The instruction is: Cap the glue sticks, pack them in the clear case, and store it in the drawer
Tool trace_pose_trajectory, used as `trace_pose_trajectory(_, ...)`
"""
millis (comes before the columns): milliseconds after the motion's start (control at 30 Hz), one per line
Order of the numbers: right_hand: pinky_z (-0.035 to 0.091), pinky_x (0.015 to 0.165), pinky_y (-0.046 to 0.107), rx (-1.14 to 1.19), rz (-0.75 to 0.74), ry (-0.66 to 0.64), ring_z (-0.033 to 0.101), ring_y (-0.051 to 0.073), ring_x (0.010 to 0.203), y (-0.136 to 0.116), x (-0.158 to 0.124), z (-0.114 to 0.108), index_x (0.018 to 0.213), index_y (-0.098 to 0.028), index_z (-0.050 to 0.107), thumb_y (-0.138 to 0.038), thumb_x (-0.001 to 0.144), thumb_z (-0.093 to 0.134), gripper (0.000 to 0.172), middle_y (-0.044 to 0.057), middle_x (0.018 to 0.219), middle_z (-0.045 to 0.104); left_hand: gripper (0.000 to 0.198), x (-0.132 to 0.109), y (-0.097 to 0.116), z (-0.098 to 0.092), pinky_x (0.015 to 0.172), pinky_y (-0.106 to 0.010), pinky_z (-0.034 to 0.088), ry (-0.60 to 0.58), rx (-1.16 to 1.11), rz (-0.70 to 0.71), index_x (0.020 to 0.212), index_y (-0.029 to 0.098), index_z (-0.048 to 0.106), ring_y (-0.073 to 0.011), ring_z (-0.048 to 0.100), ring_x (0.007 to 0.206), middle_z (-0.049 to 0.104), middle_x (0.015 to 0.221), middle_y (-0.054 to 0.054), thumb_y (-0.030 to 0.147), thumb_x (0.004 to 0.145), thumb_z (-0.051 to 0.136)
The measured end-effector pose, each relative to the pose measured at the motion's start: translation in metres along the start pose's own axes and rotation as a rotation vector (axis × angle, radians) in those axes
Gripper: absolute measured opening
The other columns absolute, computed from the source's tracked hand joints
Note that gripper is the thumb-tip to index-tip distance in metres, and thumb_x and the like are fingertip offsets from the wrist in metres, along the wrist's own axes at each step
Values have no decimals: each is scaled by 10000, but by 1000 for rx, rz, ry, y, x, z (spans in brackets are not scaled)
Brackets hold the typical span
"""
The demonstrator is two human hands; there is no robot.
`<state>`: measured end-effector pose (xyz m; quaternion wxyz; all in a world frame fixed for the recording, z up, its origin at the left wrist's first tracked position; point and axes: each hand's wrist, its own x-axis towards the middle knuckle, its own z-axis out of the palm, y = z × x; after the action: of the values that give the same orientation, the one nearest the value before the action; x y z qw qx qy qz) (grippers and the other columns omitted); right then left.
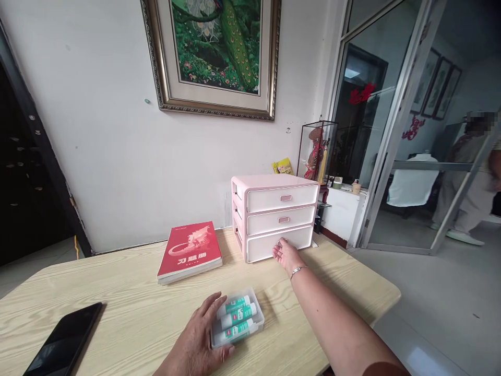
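Note:
A pink three-drawer box (274, 216) stands at the back of the wooden table (117, 308), all drawers closed. My right hand (285, 254) reaches to the bottom drawer, its fingertips at the drawer's handle; the fingers are curled there. A silver bracelet sits on that wrist. My left hand (199, 339) lies spread on the left side of a clear plastic tray (237, 317) near the front edge. The tray holds three white glue sticks with green labels.
A red book (190, 250) lies left of the drawer box. A black phone (64, 344) rests at the front left. On the wall hangs a framed peacock picture (217, 52). To the right are a glass door and, beyond it, a person.

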<state>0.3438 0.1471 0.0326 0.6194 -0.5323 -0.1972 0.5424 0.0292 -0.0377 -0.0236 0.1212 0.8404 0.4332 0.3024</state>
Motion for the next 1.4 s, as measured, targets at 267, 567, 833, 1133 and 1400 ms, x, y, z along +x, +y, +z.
trace_pose_trajectory(267,571,778,365,19,8,64,643,189,920,-1,-2,0,1190,-154,595,-353,970,589,297,81,1138,626,863,0,-2,1,1091,-478,442,25,-8,5,1494,267,369,-351,444,1367,393,1524,-164,523,756,735)
trace_pose_trajectory(567,503,517,207,58,-69,88,602,107,565,9,-28,-24,800,-143,600,-355,923,629,247,-3,682,625,868,2,5,-3,1102,-532,403,-21,-36,-15,1485,249,370,-373,421,1372,368,1525,-187,456,741,765)
trace_pose_trajectory(833,454,461,208,99,-198,63,637,151,544,22,-66,-73,691,-196,545,-371,737,698,237,1,560,626,805,2,12,-5,1120,-512,393,-21,-38,-28,1455,238,415,-356,425,1369,407,1488,-175,427,751,754)
trace_pose_trajectory(1133,430,477,189,172,-303,27,618,130,575,31,-81,-84,759,-188,575,-387,678,733,267,-21,601,624,803,11,24,-14,1106,-483,419,-64,13,-55,1438,298,443,-322,482,1318,478,1441,-112,232,692,734)
trace_pose_trajectory(1400,426,463,189,181,-302,17,613,131,569,32,-78,-86,766,-183,586,-413,659,762,309,-16,610,626,797,12,26,-10,1074,-508,433,-40,16,-45,1446,281,428,-333,512,1274,496,1424,-133,279,708,730)
